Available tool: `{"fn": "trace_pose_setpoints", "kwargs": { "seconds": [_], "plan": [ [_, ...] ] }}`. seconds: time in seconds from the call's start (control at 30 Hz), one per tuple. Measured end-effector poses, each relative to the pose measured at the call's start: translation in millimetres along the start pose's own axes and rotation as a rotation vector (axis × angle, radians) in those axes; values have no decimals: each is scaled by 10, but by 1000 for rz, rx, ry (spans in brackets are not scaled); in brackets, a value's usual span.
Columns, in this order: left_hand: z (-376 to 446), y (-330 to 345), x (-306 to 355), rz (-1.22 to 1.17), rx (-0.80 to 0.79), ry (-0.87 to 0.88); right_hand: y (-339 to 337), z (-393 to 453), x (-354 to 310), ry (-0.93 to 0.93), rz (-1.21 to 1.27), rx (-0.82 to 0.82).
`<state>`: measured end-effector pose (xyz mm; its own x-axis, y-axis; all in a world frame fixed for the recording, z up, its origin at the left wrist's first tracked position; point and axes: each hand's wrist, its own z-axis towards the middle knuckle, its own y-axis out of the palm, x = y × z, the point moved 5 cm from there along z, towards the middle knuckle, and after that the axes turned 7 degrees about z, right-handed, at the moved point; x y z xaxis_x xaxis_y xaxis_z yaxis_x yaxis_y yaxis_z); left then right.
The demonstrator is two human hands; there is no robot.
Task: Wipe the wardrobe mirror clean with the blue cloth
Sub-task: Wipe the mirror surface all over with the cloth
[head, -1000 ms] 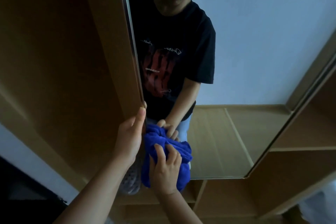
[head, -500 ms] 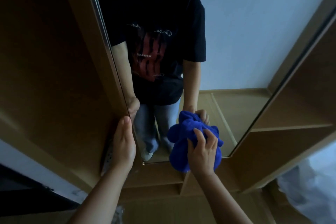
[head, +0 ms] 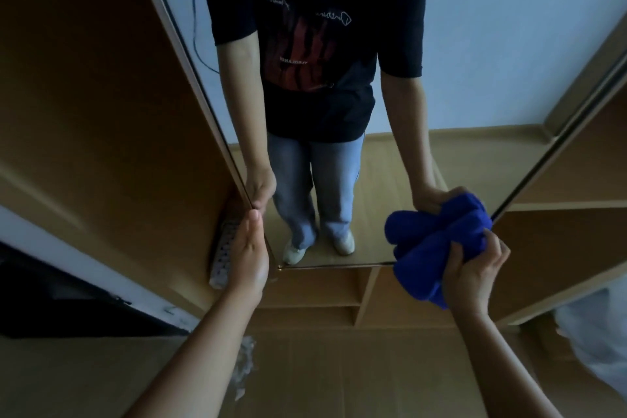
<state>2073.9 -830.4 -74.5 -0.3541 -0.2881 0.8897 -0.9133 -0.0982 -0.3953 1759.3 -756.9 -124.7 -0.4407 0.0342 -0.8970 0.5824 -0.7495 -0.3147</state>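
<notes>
The wardrobe mirror [head: 475, 44] fills the upper middle of the head view, on a door that stands open; it reflects a person in a black shirt and jeans. My right hand [head: 475, 273] grips the bunched blue cloth [head: 437, 244] and presses it against the mirror's lower right corner. My left hand [head: 246, 254] lies with straight fingers along the mirror's left edge near its lower left corner, steadying the door. The cloth's own reflection merges with it at the glass.
Wooden wardrobe panels [head: 95, 95] flank the mirror on the left, with open shelves [head: 570, 187] at right and low cubbies [head: 322, 295] below. A perforated grey object [head: 224, 251] leans behind my left hand. Wooden floor [head: 339, 366] lies underneath.
My right hand has carried the blue cloth rightward along the mirror's bottom, from near the left edge to the lower right corner. My left hand stays on the left edge. The view tilted downward.
</notes>
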Motion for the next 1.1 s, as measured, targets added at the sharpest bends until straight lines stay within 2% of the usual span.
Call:
{"fn": "trace_pose_setpoints", "kwargs": {
  "seconds": [0.1, 0.3, 0.4, 0.53, 0.73, 0.87, 0.93, 1.0, 1.1],
  "plan": [
    [10, 31, -87, 52, -10, -45, 78, -77, 57, 90, 93, 63],
    [13, 53, -130, 89, 2, -76, 375, -277, -119, 121, 191, 156],
    [31, 54, -164, 87, -6, -74, 651, -448, -184, 187, 225, 165],
    [48, 73, -197, 83, -5, -82, 1092, -776, -325, 152, 242, 143],
    [71, 33, -217, 148, 19, -51, 1813, -1400, -660, 86, 238, -16],
    [41, 31, -221, 112, 23, -33, 2074, -1631, -759, 120, 207, -225],
    [26, 29, -227, 112, 21, -26, 2027, -1620, -725, 43, 182, -203],
    [15, 32, -242, 77, 16, -18, 1931, -1575, -648, -132, 139, -160],
    [18, 21, -273, -52, 25, -29, 1728, -1384, -486, -283, 31, -83]
  ]
}}
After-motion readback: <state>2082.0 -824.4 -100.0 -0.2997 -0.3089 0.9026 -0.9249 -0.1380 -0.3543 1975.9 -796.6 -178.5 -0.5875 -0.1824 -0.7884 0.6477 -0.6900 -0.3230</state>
